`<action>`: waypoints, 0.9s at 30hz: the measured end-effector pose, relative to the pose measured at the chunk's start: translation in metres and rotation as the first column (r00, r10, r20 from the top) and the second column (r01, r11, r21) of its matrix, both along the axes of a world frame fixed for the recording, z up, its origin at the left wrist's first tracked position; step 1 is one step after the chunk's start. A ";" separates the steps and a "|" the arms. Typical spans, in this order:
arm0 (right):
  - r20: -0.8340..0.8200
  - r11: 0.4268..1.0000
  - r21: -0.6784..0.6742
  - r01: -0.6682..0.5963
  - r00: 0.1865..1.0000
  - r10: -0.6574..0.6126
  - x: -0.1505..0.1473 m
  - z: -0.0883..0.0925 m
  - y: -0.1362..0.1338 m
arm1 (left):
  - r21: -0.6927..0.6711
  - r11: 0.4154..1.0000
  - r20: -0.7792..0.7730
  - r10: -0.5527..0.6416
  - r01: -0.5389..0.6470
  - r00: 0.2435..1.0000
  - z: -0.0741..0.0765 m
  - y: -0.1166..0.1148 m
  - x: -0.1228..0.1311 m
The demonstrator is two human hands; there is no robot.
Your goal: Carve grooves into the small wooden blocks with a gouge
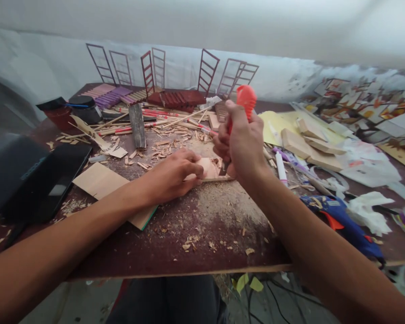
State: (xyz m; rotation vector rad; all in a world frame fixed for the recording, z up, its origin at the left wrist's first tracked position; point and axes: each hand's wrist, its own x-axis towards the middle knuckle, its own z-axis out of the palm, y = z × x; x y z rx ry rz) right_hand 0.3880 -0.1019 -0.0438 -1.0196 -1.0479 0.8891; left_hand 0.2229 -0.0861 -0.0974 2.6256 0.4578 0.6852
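Black device (pixel 47 180): far left on the dark tabletop (pixel 148 256), flat, its screen dark
Plywood sheet (pixel 99 180): just right of the device, partly under the left forearm
Grey wood block (pixel 137 126): behind the sheet, among loose sticks and shavings
Left hand (pixel 172 175): fingers bent and pressed together, holding the thin wood piece (pixel 211 168) down flat
Thin wood piece: mid-tabletop between the two hands, its left end hidden under the left fingers
Sawdust (pixel 216 202): thick patch just in front of the piece
Miniature frames (pixel 207 72): upright in a row against the back wall
Right hand (pixel 245 144): fingers curled tight round the red-handled knife (pixel 246 99), handle upright, blade tip down at the piece's right end; the hand hides most of the blade
White tube (pixel 281 167): just right of the right wrist
Pale wood blocks (pixel 297 144): stacked loosely behind the tube, on yellow paper
Blue glue gun (pixel 337 216): near the front edge at right, beside crumpled white paper
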 end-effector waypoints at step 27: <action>0.025 0.996 0.086 -0.015 1.000 0.013 -0.004 -0.012 0.009 | -0.001 1.000 -0.038 0.030 -0.030 0.999 0.003 -0.002 -0.001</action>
